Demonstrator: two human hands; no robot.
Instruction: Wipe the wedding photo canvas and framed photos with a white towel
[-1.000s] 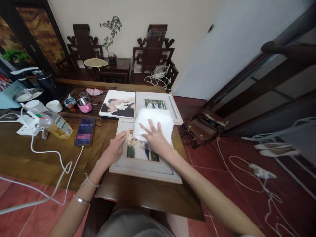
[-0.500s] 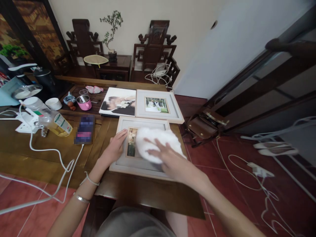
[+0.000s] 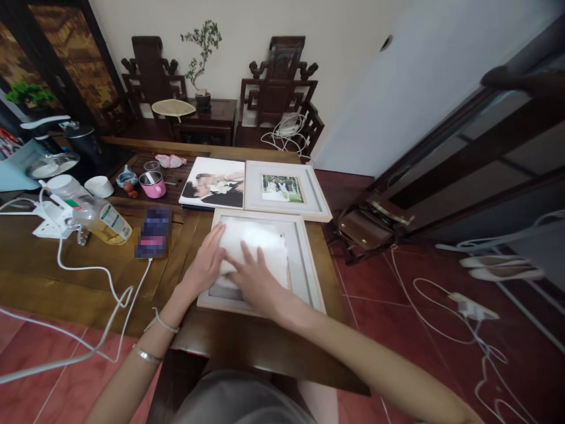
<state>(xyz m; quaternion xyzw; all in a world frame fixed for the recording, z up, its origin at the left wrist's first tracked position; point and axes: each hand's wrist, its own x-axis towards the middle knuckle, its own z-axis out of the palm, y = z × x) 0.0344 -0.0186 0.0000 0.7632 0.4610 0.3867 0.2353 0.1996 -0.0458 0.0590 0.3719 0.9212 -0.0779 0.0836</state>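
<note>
A pale framed photo (image 3: 304, 259) lies flat on the near end of the wooden table (image 3: 88, 282). A white cloth (image 3: 258, 244) is spread over its picture. My right hand (image 3: 253, 282) lies flat on the cloth with fingers stretched out, pressing it onto the frame's left half. My left hand (image 3: 205, 268) rests open on the frame's left edge, fingers touching the cloth's side. The picture under the cloth is hidden.
A second framed photo (image 3: 286, 191) and a frameless print (image 3: 214, 184) lie beyond. A phone (image 3: 153, 232), a bottle (image 3: 103, 219), a pink cup (image 3: 152, 184), a power strip and white cables sit to the left. A brown bag (image 3: 366, 227) and cables lie on the red floor at right.
My right hand slid the cloth from the frame's far side, across its right part, to its left half, and the cloth now lies flat. My left hand stayed on the frame's edge.
</note>
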